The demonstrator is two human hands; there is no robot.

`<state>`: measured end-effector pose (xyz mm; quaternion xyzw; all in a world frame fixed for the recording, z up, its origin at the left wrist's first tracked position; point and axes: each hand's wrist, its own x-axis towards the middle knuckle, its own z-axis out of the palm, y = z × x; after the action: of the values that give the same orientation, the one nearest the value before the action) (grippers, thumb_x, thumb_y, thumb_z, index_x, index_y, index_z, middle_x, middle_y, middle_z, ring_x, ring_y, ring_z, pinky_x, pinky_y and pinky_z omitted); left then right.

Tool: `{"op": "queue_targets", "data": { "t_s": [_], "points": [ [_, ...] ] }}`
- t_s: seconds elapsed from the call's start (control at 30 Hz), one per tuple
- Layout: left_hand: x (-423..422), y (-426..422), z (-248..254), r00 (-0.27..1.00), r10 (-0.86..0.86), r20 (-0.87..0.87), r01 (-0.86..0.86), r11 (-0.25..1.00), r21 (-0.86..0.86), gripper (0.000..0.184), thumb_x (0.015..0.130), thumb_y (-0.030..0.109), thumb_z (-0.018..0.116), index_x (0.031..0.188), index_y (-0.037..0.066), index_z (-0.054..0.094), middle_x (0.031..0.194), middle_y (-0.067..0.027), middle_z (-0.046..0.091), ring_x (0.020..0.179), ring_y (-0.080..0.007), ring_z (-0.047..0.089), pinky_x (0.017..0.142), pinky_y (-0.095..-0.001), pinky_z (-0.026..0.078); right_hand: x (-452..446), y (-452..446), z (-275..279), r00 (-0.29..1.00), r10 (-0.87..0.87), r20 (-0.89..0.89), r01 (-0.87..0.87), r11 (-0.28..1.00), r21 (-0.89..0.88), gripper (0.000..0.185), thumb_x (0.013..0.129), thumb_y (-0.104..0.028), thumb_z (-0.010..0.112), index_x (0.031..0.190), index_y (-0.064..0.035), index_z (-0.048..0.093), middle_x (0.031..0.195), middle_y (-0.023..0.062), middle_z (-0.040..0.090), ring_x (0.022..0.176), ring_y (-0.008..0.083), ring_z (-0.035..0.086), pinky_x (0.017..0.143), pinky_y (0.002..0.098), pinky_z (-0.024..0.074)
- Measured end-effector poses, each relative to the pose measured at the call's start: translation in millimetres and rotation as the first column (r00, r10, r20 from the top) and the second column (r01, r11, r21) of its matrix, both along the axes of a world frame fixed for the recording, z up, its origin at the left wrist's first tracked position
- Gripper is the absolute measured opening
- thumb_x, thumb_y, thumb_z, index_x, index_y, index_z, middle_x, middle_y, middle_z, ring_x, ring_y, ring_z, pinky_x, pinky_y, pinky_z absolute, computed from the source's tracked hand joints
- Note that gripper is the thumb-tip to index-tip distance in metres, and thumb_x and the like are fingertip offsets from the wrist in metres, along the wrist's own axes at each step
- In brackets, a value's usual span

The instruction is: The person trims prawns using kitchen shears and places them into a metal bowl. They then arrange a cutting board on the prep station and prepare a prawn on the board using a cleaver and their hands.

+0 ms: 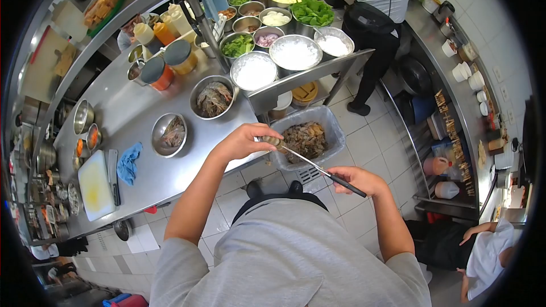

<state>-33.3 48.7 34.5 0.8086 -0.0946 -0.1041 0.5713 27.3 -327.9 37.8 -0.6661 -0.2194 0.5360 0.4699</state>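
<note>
The left hand (250, 141) pinches a shrimp (272, 141) between thumb and fingers, the grip narrow and closed on its curved, grey-brown, slightly glossy body; the right hand (358, 181) wraps the black handle of a slim tool (310, 162), whose straight, bright metal shaft runs slantwise up to the shrimp; whether the tip touches or enters it is too small to tell. The shrimp is in the air, near the rim of a bin (338, 132), a deep rounded tub with a crinkled, translucent liner; inside lies a rough, mottled brown heap (304, 138).

To the left stretches a counter (133, 116) of smooth, brushed-looking steel with blurred reflections; on it stand a large bowl (211, 117) and a small bowl (160, 146), both round, shiny metal, each holding whiskery grey shrimp. Farther left lie a crumpled blue cloth (129, 163), a knife (113, 167) with a flat blade and dark handle, and a white board (95, 185), rectangular, stained yellow; beyond the large bowl are wide metal basins of powder (254, 71), matte and white, and a pot of ruffled greens (311, 11); the floor (364, 149) is pale square tile.
</note>
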Motion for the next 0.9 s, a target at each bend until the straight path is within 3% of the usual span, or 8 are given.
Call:
{"op": "queue_targets", "data": {
  "t_s": [0.03, 0.13, 0.23, 0.47, 0.73, 0.9],
  "points": [
    [1, 1, 4, 0.999, -0.039, 0.022, 0.039, 0.999, 0.021, 0.032, 0.084, 0.015, 0.081, 0.116, 0.010, 0.075, 0.097, -0.0061, 0.070, 0.091, -0.0179, 0.064, 0.084, -0.0313, 0.050, 1, 2, 6, 0.976, 0.006, -0.216, -0.023, 0.997, -0.077, 0.064, 0.087, -0.027, 0.081, 0.143, -0.0131, 0.055, 0.097, -0.0039, 0.059, 0.077, 0.0072, 0.050, 0.064, 0.0227, 0.0448],
    [4, 4, 16, 0.994, -0.098, 0.043, 0.097, 0.995, 0.036, 0.032, 0.083, 0.014, 0.082, 0.114, 0.009, 0.075, 0.094, -0.0065, 0.070, 0.088, -0.0187, 0.063, 0.082, -0.0319, 0.049, -5, 1, -2, 0.939, 0.014, -0.345, 0.010, 0.998, 0.068, 0.060, 0.089, -0.020, 0.076, 0.145, -0.0134, 0.053, 0.092, -0.0061, 0.051, 0.071, 0.0038, 0.044, 0.057, 0.0187, 0.0363],
    [7, 6, 24, 0.989, -0.137, 0.059, 0.135, 0.990, 0.038, 0.033, 0.083, 0.016, 0.082, 0.115, 0.010, 0.075, 0.095, -0.0065, 0.070, 0.089, -0.0195, 0.063, 0.082, -0.0325, 0.049, -8, 4, -6, 0.903, -0.012, -0.430, 0.050, 0.996, 0.077, 0.062, 0.089, -0.018, 0.076, 0.145, -0.0109, 0.052, 0.091, -0.0057, 0.048, 0.071, 0.0045, 0.043, 0.057, 0.0189, 0.0359],
    [10, 3, 28, 0.987, -0.162, 0.025, 0.162, 0.987, -0.004, 0.034, 0.083, 0.018, 0.082, 0.116, 0.010, 0.075, 0.096, -0.0061, 0.071, 0.090, -0.0202, 0.064, 0.083, -0.0329, 0.049, -14, 13, 0, 0.895, -0.002, -0.446, 0.080, 0.985, 0.155, 0.060, 0.088, -0.015, 0.075, 0.143, -0.0090, 0.053, 0.095, -0.0036, 0.049, 0.071, 0.0044, 0.045, 0.057, 0.0188, 0.0360],
    [12, 6, 28, 0.984, -0.176, 0.000, 0.176, 0.984, -0.015, 0.035, 0.082, 0.016, 0.083, 0.116, 0.010, 0.075, 0.097, -0.0061, 0.071, 0.091, -0.0198, 0.065, 0.085, -0.0324, 0.049, -24, 16, -2, 0.936, -0.061, -0.346, 0.108, 0.987, 0.117, 0.056, 0.088, -0.009, 0.075, 0.140, -0.0084, 0.056, 0.079, -0.0065, 0.052, 0.057, 0.0023, 0.042, 0.049, 0.0193, 0.0340],
    [12, 7, 27, 0.985, -0.172, 0.001, 0.172, 0.985, -0.021, 0.035, 0.082, 0.013, 0.083, 0.116, 0.009, 0.075, 0.097, -0.0052, 0.071, 0.092, -0.0176, 0.065, 0.085, -0.0322, 0.049, -21, 17, -1, 0.956, -0.043, -0.291, 0.075, 0.992, 0.100, 0.055, 0.088, -0.011, 0.076, 0.140, -0.0090, 0.056, 0.078, -0.0062, 0.053, 0.057, 0.0019, 0.045, 0.048, 0.0197, 0.0343]
  ]
}}
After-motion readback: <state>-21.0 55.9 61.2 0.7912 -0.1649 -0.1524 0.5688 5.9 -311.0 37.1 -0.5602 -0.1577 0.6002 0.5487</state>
